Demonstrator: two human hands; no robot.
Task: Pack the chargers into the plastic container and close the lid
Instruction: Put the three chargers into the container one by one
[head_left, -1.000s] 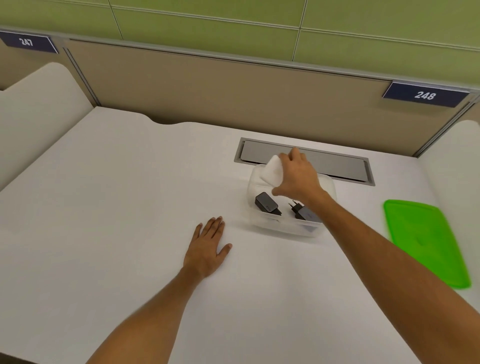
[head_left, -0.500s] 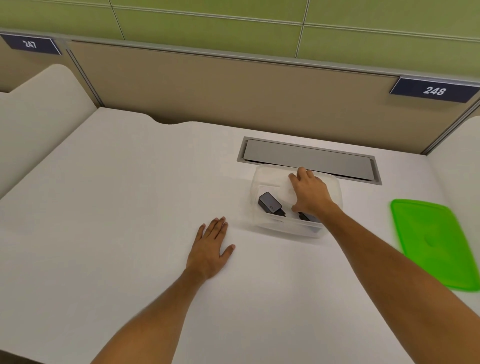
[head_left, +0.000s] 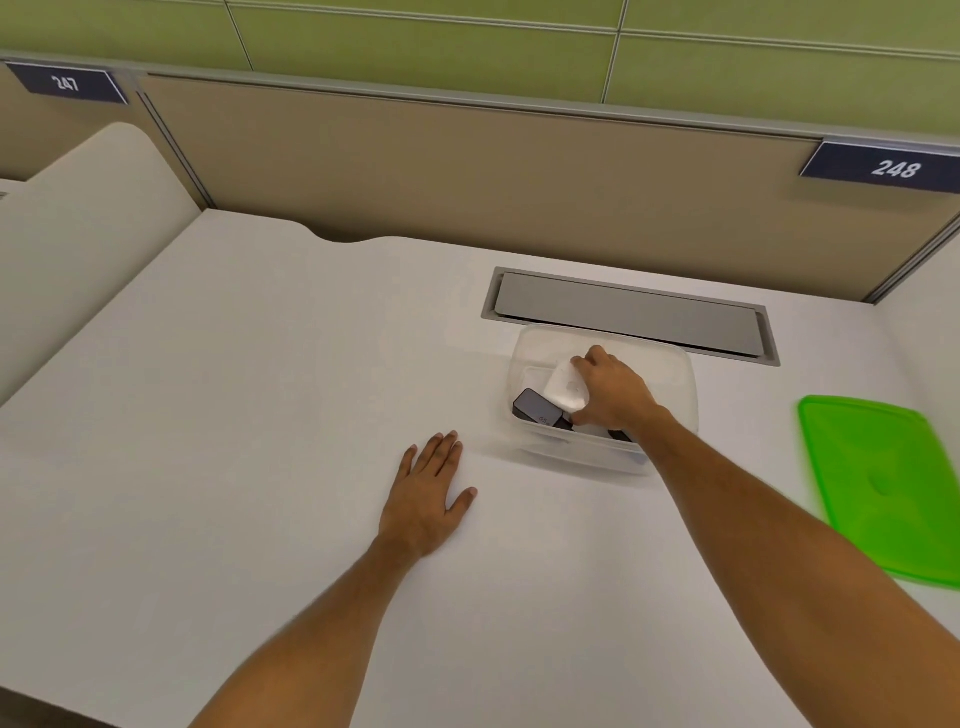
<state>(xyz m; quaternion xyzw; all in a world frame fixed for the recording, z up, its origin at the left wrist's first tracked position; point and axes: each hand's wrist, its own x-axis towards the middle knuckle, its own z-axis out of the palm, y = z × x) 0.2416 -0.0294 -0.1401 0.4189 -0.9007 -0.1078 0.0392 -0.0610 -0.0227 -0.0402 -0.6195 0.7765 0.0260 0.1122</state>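
Note:
A clear plastic container (head_left: 680, 384) stands on the white desk, just in front of a grey cable hatch. My right hand (head_left: 615, 395) reaches inside it and grips a white charger (head_left: 566, 388), held tilted above the bottom. A dark grey charger (head_left: 535, 408) lies in the container's left part, and another dark charger (head_left: 619, 434) shows partly under my wrist. The green lid (head_left: 883, 483) lies flat on the desk to the right, apart from the container. My left hand (head_left: 428, 499) rests flat on the desk, fingers spread, left of the container.
The grey cable hatch (head_left: 628, 314) is set into the desk behind the container. A beige partition (head_left: 467, 176) with number plates 247 and 248 closes the back. White side dividers stand at the far left and right.
My right hand carried the white charger from above the container's back rim down inside it. The left hand has stayed flat on the desk.

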